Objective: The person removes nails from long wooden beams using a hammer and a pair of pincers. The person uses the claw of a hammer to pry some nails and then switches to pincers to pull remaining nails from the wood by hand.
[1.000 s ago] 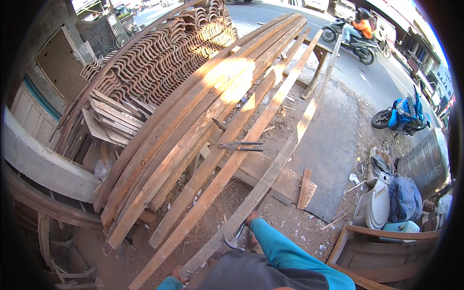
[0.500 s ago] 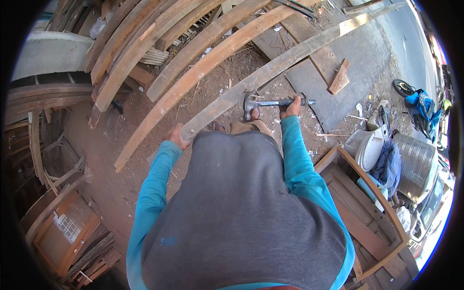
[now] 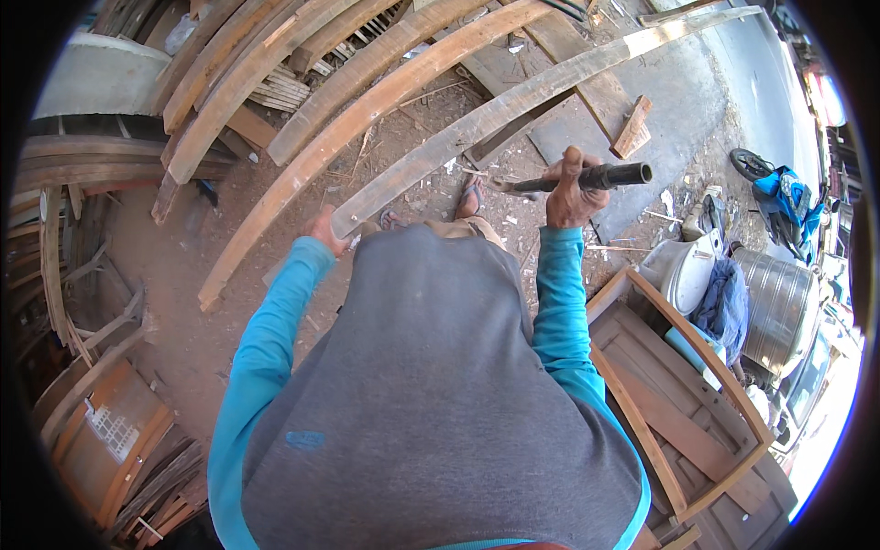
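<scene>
My left hand [image 3: 323, 229] is closed round the near end of a long, weathered wooden plank [image 3: 477, 124], which slants away to the far right. In my right hand [image 3: 576, 197] is a hammer [image 3: 628, 174], gripped in a fist with the dark butt of its handle pointing right. The metal shaft runs left from the fist, and the head does not show clearly. My right hand is raised to the right of the plank, apart from it. Just left of the plank lies another long brown beam [image 3: 367, 115].
Several more beams [image 3: 252, 87] are stacked at the far left. A short wood block [image 3: 632, 128] lies beyond my right hand. On the right are a wooden door frame [image 3: 701, 330], a metal drum [image 3: 777, 307] and a blue motorbike [image 3: 788, 206]. Wood scraps litter the dirt floor.
My right hand has risen, tipping the hammer so its handle butt shows large and its claw head is no longer plain. My left hand stays on the plank's end.
</scene>
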A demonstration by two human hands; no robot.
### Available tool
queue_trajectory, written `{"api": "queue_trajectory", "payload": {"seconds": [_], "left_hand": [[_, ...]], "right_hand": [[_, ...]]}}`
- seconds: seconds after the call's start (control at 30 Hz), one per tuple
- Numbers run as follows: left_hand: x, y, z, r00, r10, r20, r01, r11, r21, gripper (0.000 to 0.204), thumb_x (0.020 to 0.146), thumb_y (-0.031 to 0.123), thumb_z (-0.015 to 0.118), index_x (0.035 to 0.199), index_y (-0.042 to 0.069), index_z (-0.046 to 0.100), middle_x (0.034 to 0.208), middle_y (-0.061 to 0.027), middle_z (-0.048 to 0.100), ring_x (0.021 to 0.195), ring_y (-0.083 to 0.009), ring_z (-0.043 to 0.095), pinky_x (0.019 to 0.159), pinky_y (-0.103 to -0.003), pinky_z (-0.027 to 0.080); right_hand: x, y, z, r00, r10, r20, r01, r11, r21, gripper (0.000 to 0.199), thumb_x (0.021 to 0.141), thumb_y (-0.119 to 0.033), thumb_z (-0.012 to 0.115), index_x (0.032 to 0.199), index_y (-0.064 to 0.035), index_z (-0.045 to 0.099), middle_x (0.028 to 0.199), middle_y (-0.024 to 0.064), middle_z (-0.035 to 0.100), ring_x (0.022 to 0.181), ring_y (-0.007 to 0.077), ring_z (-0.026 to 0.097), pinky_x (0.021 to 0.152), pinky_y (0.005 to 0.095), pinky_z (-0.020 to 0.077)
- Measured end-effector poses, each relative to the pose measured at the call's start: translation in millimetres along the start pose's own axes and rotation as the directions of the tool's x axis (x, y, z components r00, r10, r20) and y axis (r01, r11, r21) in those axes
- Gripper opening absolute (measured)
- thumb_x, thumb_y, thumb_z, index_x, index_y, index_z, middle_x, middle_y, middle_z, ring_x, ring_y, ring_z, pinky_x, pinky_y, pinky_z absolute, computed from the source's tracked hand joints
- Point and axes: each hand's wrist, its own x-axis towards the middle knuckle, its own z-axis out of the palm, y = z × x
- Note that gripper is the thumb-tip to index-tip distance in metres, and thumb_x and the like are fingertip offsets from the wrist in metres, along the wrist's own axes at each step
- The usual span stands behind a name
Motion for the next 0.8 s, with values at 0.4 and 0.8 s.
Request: {"api": "queue_trajectory", "payload": {"seconds": [0.4, 0.8], "left_hand": [[-11, 4, 14, 0.979, 0.055, -0.196, -0.036, 0.994, 0.100, 0.065, 0.068, 0.028, 0.083, 0.122, 0.016, 0.049, 0.106, -0.0186, 0.067, 0.103, -0.0404, 0.064, 0.086, -0.052, 0.049], [-10, 1, 7, 0.989, 0.023, -0.145, -0.014, 0.998, 0.062, 0.056, 0.071, 0.027, 0.079, 0.117, 0.016, 0.051, 0.106, -0.0179, 0.066, 0.103, -0.0406, 0.063, 0.090, -0.051, 0.047]], "right_hand": [[26, -38, 36, 0.973, -0.137, 0.187, 0.101, 0.977, 0.186, 0.029, 0.096, -0.028, 0.066, 0.096, 0.0006, 0.061, 0.072, 0.0035, 0.059, 0.058, 0.0113, 0.057, 0.055, 0.0264, 0.0471], [69, 10, 71, 0.965, 0.253, -0.068, -0.176, 0.819, 0.546, 0.036, 0.097, -0.035, 0.062, 0.083, -0.0036, 0.053, 0.062, 0.0022, 0.049, 0.047, 0.0123, 0.048, 0.042, 0.0290, 0.0422]]}}
